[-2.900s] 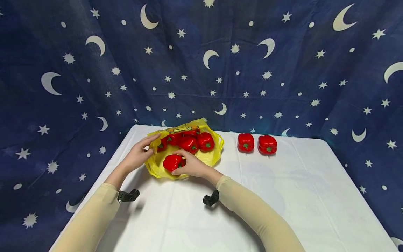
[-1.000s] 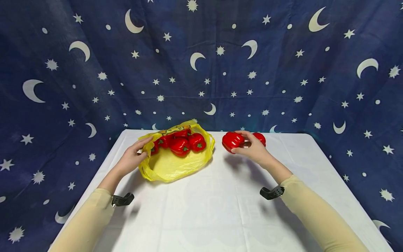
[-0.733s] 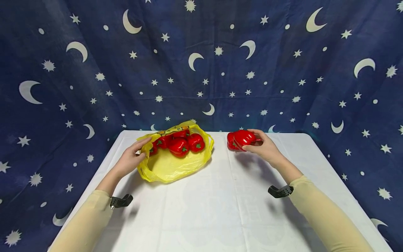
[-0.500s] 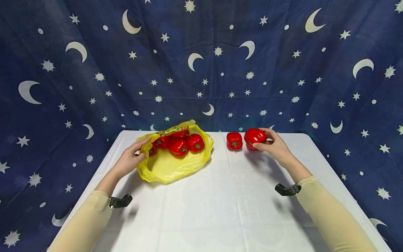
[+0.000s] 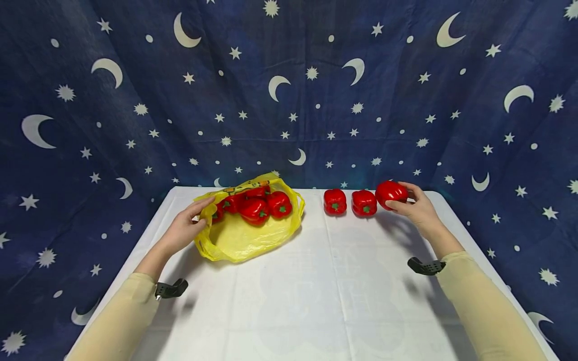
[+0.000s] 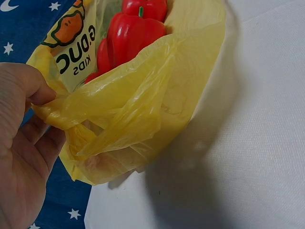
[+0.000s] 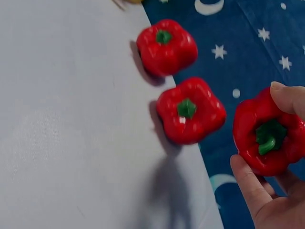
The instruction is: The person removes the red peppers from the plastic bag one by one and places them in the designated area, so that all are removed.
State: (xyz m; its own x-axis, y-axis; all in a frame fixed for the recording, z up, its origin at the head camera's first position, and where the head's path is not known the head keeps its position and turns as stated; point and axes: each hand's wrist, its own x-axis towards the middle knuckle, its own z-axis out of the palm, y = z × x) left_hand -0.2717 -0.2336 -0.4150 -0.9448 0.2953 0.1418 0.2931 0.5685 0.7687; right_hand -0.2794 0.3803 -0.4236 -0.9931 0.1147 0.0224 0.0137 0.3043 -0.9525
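At the table's back right, my right hand (image 5: 420, 210) grips a red bell pepper (image 5: 390, 194) between thumb and fingers. In the right wrist view its green stem (image 7: 270, 137) faces the camera. To its left stand two more bell peppers, one nearer (image 5: 364, 203) and one farther (image 5: 335, 202), side by side on the cloth. My left hand (image 5: 184, 228) pinches the left rim of a yellow plastic bag (image 5: 253, 243), whose mouth gapes toward me. Several red bell peppers (image 5: 255, 210) lie in the back of the bag. Printed lettering (image 6: 78, 57) shows on its inside in the left wrist view.
A white cloth (image 5: 289, 301) covers the table, whose back edge runs just behind the bag and the peppers. Beyond it hangs a dark blue curtain (image 5: 253, 90) with moons and stars. Dark straps (image 5: 171, 289) sit at both wrists.
My right hand took a bell pepper out of the bag and carried it right, past the two standing peppers, to the end of their row. My left hand keeps its hold on the rim.
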